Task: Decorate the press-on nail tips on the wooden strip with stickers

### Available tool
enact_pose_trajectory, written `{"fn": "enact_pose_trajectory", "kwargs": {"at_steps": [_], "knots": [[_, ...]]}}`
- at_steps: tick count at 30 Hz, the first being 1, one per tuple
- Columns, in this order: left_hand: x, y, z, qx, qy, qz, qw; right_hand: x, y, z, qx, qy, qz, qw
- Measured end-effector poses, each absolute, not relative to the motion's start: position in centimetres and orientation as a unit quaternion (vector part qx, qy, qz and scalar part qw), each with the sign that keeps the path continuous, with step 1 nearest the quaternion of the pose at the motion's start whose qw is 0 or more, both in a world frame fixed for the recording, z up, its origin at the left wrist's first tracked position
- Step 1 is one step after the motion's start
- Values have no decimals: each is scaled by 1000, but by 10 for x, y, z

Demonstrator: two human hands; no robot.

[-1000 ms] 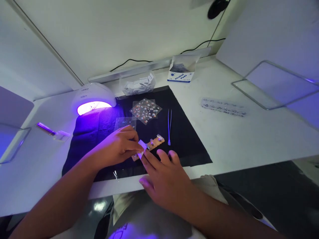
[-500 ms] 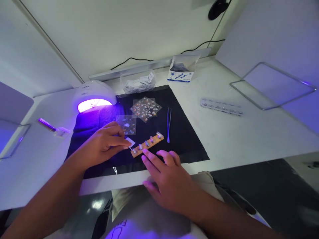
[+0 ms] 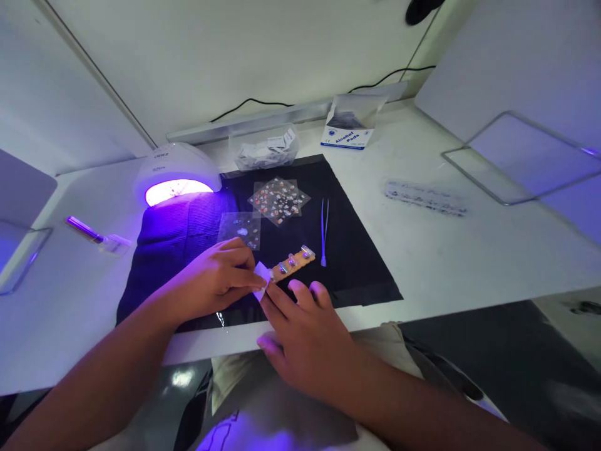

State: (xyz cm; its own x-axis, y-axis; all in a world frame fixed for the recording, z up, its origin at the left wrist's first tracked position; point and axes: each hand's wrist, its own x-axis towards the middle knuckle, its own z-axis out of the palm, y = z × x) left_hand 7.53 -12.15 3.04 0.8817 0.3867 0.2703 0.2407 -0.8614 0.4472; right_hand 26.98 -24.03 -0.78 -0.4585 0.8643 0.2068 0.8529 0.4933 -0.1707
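Note:
My left hand (image 3: 223,275) pinches a small white pad (image 3: 261,280) over the near left end of a wooden strip (image 3: 297,267). Several small shiny nail tips stand along the strip, which lies slanted on the black cloth (image 3: 352,250). The pad hides the strip's left end. My right hand (image 3: 305,332) has its fingers apart, with the index fingertip against the strip near the pad. Tweezers (image 3: 323,235) lie just right of the strip. Behind it are clear sticker sheets (image 3: 278,200) and another sheet (image 3: 239,230).
A glowing lamp (image 3: 178,175) stands at the back left. Behind the cloth are a clear box of packets (image 3: 265,150) and an alcohol pads box (image 3: 347,130). A purple-lit tube (image 3: 84,229) lies left, a clear strip pack (image 3: 425,197) right.
My left hand has moved right with the white pad, which now covers the strip's left end. My right hand has shifted slightly left beside it. The camera view has shifted a little.

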Motion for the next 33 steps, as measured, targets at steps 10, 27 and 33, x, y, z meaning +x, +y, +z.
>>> {"fn": "enact_pose_trajectory", "kwargs": {"at_steps": [10, 27, 33], "knots": [[73, -119, 31, 950, 168, 175, 198, 271, -241, -9, -501, -856, 18, 129], [42, -95, 25, 867, 295, 356, 185, 274, -243, -9, -488, -862, 33, 132], [36, -88, 16, 793, 388, 438, 172, 301, -250, -12, -434, -870, 28, 231]]}}
